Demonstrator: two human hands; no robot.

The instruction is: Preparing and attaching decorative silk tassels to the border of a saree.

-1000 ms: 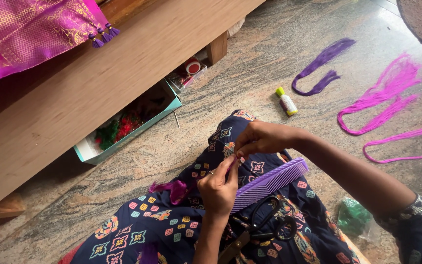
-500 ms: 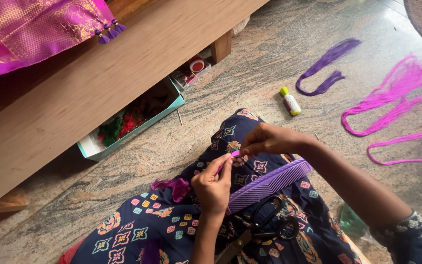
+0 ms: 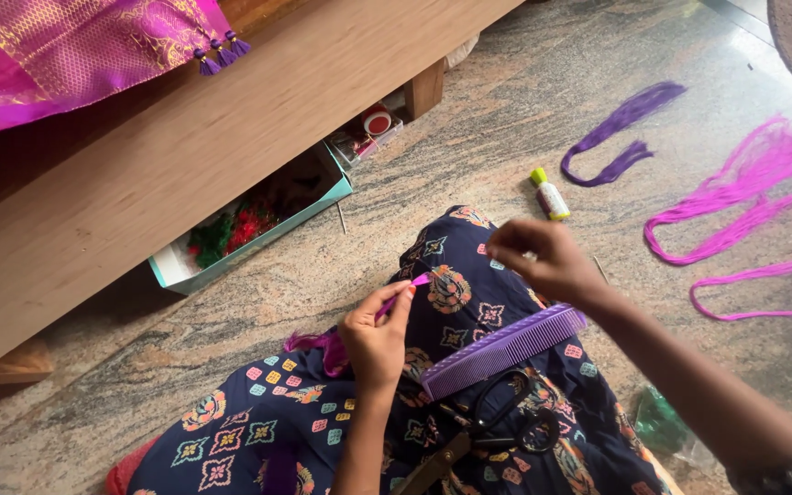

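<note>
My left hand point(image 3: 376, 332) pinches a small pink thread tassel point(image 3: 419, 280) above my lap, which is covered in dark blue patterned cloth point(image 3: 304, 417). My right hand point(image 3: 543, 261) is raised to the right of it, fingers pinched together, apparently on a fine thread or needle too thin to make out. A purple comb point(image 3: 503, 350) lies across my lap between the hands. Black scissors point(image 3: 497, 431) rest just below the comb. A magenta thread bundle point(image 3: 323, 346) lies on the cloth by my left wrist.
A wooden bench point(image 3: 231, 156) runs across the left, with magenta fabric point(image 3: 66, 46) on top and a teal box point(image 3: 258, 220) of red and green bits under it. On the stone floor lie a small glue bottle point(image 3: 550, 194), purple threads point(image 3: 621, 133), and pink threads point(image 3: 744, 192).
My right hand has pulled up and to the right, away from my left hand. The left hand keeps its pinch on the pink tassel.
</note>
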